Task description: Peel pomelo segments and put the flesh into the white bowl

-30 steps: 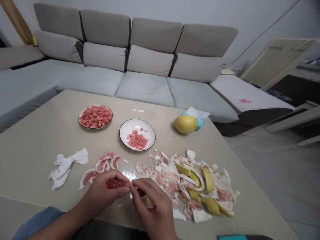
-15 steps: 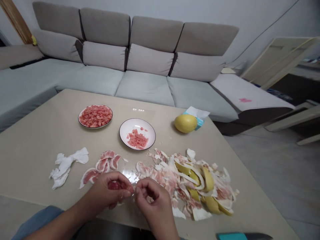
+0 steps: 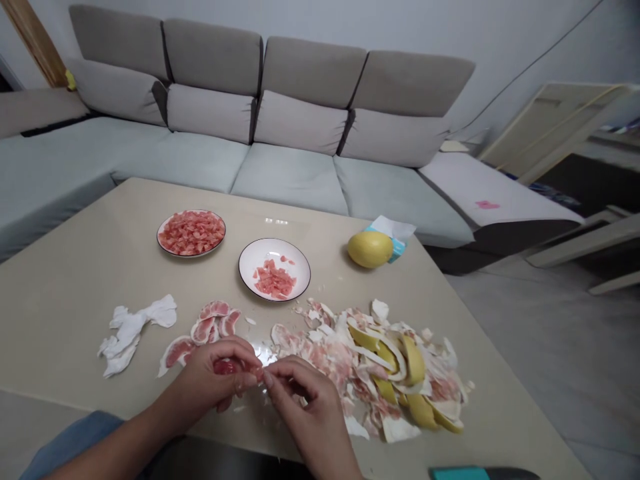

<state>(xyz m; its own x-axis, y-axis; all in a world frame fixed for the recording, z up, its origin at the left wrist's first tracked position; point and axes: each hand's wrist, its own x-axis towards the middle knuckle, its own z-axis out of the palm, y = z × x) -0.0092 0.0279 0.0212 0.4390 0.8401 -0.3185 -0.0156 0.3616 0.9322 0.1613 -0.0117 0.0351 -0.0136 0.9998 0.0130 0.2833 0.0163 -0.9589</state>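
Observation:
My left hand (image 3: 215, 377) is closed around a red pomelo segment (image 3: 226, 367), part of which shows between the fingers. My right hand (image 3: 310, 403) pinches at the segment's right tip, thumb and forefinger together; the exact bit between them is too small to make out. Behind my left hand lie several unpeeled pomelo segments (image 3: 214, 321) with white membrane. Beyond both hands stands a white plate (image 3: 250, 261) with a dark rim, holding a small heap of pink pulp pieces (image 3: 275, 280). A second plate (image 3: 165, 248), further left, is full of pomelo pulp (image 3: 193, 232).
Right of my hands spreads a pile of peel and membrane (image 3: 380, 373). A whole yellow pomelo (image 3: 370, 249) sits by a blue-and-white packet (image 3: 397, 233). Crumpled tissue (image 3: 135, 333) lies at left, a teal-handled knife (image 3: 460, 473) at the near right edge. A sofa (image 3: 290, 173) stands behind the table.
My right hand has shifted slightly left and its fingertips now meet the segment's tip in my left hand. The plates and the peel pile stay as they were.

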